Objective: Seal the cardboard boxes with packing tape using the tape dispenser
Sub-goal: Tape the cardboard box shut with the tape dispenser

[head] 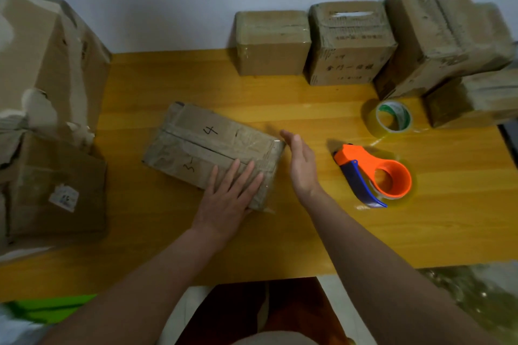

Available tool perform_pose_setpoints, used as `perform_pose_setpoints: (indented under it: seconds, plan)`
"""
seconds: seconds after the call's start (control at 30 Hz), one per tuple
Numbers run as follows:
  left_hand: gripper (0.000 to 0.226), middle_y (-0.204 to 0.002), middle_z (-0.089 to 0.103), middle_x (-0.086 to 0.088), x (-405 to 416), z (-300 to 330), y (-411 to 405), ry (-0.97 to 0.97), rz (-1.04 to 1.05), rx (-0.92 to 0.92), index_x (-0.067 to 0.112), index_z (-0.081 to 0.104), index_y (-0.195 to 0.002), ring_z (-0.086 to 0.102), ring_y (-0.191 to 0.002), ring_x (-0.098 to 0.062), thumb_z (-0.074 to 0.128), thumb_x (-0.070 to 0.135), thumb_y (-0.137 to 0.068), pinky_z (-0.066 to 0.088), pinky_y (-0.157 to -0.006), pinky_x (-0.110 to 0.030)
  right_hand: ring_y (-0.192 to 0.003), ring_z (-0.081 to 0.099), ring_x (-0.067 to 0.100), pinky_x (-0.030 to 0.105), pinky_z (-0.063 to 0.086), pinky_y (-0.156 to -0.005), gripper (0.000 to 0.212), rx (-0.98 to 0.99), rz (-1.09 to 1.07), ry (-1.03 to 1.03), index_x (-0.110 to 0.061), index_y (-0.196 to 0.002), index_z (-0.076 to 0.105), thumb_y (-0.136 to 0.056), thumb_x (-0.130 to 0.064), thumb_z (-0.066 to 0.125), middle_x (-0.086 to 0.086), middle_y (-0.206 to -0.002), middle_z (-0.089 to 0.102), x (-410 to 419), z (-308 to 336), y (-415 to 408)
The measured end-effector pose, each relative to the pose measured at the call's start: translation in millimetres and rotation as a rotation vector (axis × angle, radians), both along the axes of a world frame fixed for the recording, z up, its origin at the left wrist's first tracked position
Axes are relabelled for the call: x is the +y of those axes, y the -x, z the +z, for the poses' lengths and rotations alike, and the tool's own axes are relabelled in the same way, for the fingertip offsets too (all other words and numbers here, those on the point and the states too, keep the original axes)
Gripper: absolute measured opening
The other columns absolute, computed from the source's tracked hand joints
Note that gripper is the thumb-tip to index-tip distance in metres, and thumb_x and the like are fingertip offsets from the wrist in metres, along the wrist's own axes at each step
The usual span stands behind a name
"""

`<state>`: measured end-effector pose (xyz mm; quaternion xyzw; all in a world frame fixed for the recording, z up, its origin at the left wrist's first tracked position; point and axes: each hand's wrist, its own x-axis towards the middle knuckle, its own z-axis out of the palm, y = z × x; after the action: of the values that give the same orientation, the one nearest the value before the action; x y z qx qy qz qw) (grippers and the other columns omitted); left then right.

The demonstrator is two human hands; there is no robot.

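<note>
A flat cardboard box (204, 143) marked "4" and "3" lies in the middle of the yellow wooden table (322, 227), with tape along its seam. My left hand (229, 199) rests flat on the box's near right corner, fingers straight. My right hand (300, 162) stands on edge just right of the box, fingers straight, holding nothing. An orange and blue tape dispenser (372, 173) lies on the table to the right of that hand. A spare roll of clear tape (392, 119) sits behind the dispenser.
Three cardboard boxes (272, 42) (350, 45) (443, 36) stand along the wall at the back right, with a lower box (471, 101) at the far right. Large worn boxes (53, 176) crowd the table's left side. The table's near edge runs just in front of me.
</note>
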<state>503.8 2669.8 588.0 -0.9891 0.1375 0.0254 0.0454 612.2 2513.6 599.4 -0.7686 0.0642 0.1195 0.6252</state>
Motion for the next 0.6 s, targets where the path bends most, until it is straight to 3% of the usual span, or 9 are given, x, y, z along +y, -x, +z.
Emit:
perform_pose_setpoints:
  seconds: [0.13,0.23,0.33,0.4,0.5,0.6]
  plan:
    - [0.093,-0.155,0.035,-0.002,-4.2,-0.4,-5.4,0.035,0.034,-0.039,0.026,0.024,-0.148,0.037,-0.139,-0.028,0.071,0.051,-0.073,0.020,-0.111,-0.052,-0.144,0.020,0.023,0.048,0.019,-0.118,0.050,0.071,0.069,0.031,-0.017,-0.147,0.031,-0.104,-0.042,0.023,0.005,-0.153,0.028,23.3,-18.1,-5.4]
    - [0.095,-0.154,0.036,-0.001,1.7,-1.6,-9.7,0.058,0.009,-0.031,0.026,0.027,-0.148,0.037,-0.137,-0.027,0.074,0.053,-0.070,0.025,-0.109,-0.048,-0.140,0.029,0.022,0.050,0.025,-0.114,0.063,0.070,0.005,-0.056,-0.031,-0.141,0.036,-0.091,-0.067,0.024,0.002,-0.148,0.035,32.3,-22.3,-7.6]
    - [0.099,-0.152,0.040,-0.001,0.6,-1.5,-13.4,0.059,0.041,-0.031,0.022,0.029,-0.146,0.037,-0.135,-0.026,0.077,0.054,-0.066,0.026,-0.108,-0.046,-0.130,0.043,0.023,0.054,0.033,-0.109,0.056,0.150,-0.033,-0.150,-0.054,-0.115,0.049,-0.077,-0.087,0.025,0.002,-0.136,0.049,37.0,-40.6,-12.0]
    - [0.098,-0.151,0.041,-0.001,-2.8,-1.4,-14.3,0.061,0.073,-0.024,0.020,0.030,-0.146,0.039,-0.134,-0.026,0.076,0.054,-0.067,0.026,-0.109,-0.046,-0.120,0.052,0.029,0.056,0.039,-0.104,0.058,0.211,-0.061,-0.246,-0.042,-0.106,0.057,-0.077,-0.085,0.032,0.011,-0.125,0.057,39.3,-43.3,-14.4]
    - [0.093,-0.150,0.042,-0.001,-8.0,-1.5,-14.1,0.059,0.132,0.003,0.020,0.029,-0.146,0.042,-0.134,-0.027,0.071,0.055,-0.071,0.027,-0.109,-0.046,-0.107,0.058,0.025,0.050,0.044,-0.102,0.049,0.284,-0.018,-0.310,-0.023,-0.112,0.053,-0.098,-0.059,0.023,0.010,-0.111,0.061,33.6,-14.7,-18.9]
    - [0.090,-0.155,0.034,0.001,-16.1,12.0,-18.9,0.059,0.172,0.075,0.025,0.027,-0.150,0.036,-0.138,-0.025,0.065,0.060,-0.077,0.028,-0.110,-0.044,-0.134,0.040,0.020,0.037,0.028,-0.113,0.059,0.338,0.148,-0.174,-0.023,-0.145,0.034,-0.100,-0.055,0.013,0.003,-0.145,0.045,12.9,1.0,-29.2]
